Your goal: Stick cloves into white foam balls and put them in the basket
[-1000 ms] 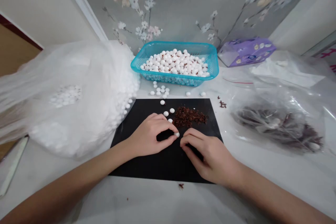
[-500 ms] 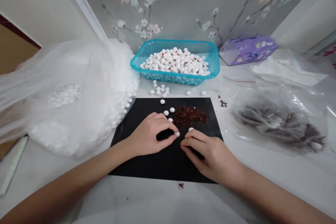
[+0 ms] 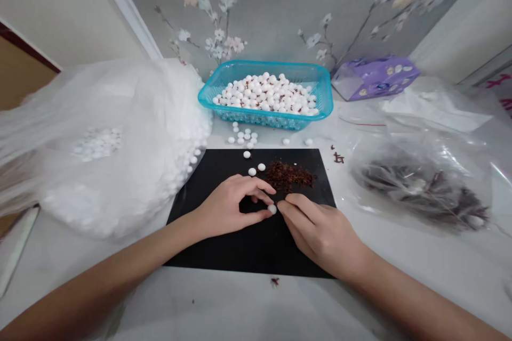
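Observation:
Between the thumb and a finger of my left hand (image 3: 230, 205) is a small white ball (image 3: 272, 209), held low over the black mat (image 3: 240, 250). My right hand (image 3: 322, 229) is pinched just right of the ball, its fingertips almost touching it. Whatever lies in that pinch is too small to make out. Behind the fingers a heap of dark red-brown bits (image 3: 290, 176) is spread on the mat. A few loose white balls (image 3: 252, 171) lie on the mat left of the heap.
A blue basket (image 3: 326, 101) full of white balls stands behind the mat, with several loose balls (image 3: 240, 138) before it. Left is a large clear bag (image 3: 160, 90) of white balls. Right are a bag of brown bits (image 3: 420, 186) and a purple packet (image 3: 376, 77).
My right hand has moved slightly up, bringing its pinched fingertips up beside the ball. The index finger of my left hand has lifted off the ball. The ball has shifted slightly down.

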A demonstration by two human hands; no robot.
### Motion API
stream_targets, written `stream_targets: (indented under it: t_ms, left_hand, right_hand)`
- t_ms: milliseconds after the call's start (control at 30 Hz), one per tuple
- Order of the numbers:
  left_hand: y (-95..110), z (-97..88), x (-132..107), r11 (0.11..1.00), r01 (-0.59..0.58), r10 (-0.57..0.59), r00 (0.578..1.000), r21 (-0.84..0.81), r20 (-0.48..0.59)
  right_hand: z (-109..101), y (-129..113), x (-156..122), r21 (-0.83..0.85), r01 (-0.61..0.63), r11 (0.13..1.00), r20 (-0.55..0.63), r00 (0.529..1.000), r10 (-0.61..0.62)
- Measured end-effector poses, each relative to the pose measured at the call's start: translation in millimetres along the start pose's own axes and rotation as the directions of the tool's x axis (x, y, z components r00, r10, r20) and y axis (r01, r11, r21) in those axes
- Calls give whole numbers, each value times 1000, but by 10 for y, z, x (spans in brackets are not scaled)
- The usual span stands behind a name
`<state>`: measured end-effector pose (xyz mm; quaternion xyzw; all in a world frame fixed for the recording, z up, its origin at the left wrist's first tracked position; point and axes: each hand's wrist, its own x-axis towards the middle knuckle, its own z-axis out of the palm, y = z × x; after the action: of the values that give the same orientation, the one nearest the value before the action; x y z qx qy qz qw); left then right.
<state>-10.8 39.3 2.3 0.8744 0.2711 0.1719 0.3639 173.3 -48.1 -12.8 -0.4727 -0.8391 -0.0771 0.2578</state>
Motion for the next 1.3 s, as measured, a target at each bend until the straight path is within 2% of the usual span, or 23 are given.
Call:
stream_targets:
  t_ms: [167, 367, 633, 967, 1300]
  left_hand:
    - [23, -8, 4, 1000, 8, -8, 1000, 2, 2]
    - [23, -11, 6, 999, -11, 11, 1000, 36, -7]
    - [17, 2, 11, 999, -23, 24, 999, 43, -33]
    - [23, 4, 8, 999, 43, -43, 999, 9, -10]
    - [1, -2, 13, 999, 36, -36, 999, -31, -1]
  right_hand:
    - [30, 8, -17, -9, 32, 999, 30, 999, -32]
    - [40, 7, -33, -39, 95, 995, 3, 995, -95]
    - [15, 31, -23, 14, 138, 990, 48, 989, -139]
    - [52, 25, -28, 99, 87, 991, 65, 993, -94]
    - [60, 37, -56, 94, 128, 987, 122, 983, -139]
